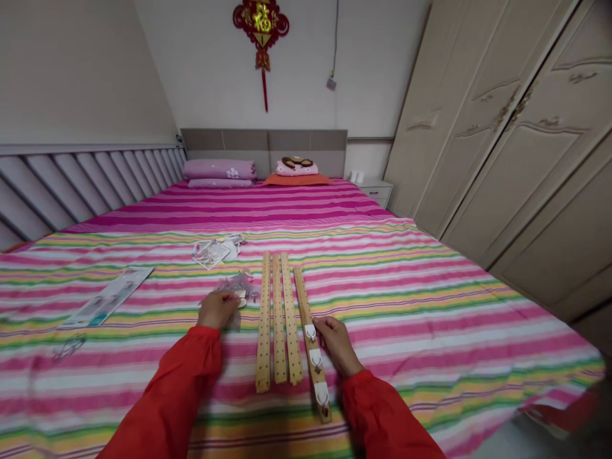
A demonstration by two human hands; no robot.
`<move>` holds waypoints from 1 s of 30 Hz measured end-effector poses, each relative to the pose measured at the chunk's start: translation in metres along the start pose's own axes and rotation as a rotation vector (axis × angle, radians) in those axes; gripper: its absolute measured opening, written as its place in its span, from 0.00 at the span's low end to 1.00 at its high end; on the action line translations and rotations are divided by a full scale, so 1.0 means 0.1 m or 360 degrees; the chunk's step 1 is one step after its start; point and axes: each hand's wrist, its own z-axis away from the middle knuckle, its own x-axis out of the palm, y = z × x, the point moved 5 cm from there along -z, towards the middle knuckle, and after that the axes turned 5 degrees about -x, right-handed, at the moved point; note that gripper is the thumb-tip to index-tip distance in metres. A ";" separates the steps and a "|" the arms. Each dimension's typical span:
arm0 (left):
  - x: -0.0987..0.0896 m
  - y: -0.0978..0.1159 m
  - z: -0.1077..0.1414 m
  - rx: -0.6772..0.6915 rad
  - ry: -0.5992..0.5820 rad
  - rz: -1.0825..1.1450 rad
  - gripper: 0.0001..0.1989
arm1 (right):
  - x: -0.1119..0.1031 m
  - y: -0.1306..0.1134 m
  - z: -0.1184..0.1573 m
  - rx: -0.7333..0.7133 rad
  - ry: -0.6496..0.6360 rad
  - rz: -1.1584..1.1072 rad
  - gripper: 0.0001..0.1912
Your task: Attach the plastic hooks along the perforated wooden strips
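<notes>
Four perforated wooden strips lie lengthwise on the striped bedspread. The rightmost strip bears white hooks along its near half. My right hand is at that strip's right edge, thumb and finger pressed together beside the uppermost hook; anything between them is too small to make out. My left hand has its fingers together at a clear plastic bag of small parts, close to a small white piece. The other three strips lie side by side between my hands.
Crumpled clear packaging lies beyond the bag. To the left are a flat printed package and a small clear wrapper. Folded bedding sits by the headboard. A wardrobe stands at the right.
</notes>
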 end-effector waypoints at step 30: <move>0.59 0.88 1.53 0.1128 0.0424 0.0475 0.11 | 0.32 -0.77 0.45 0.0162 -0.0273 -0.0559 0.13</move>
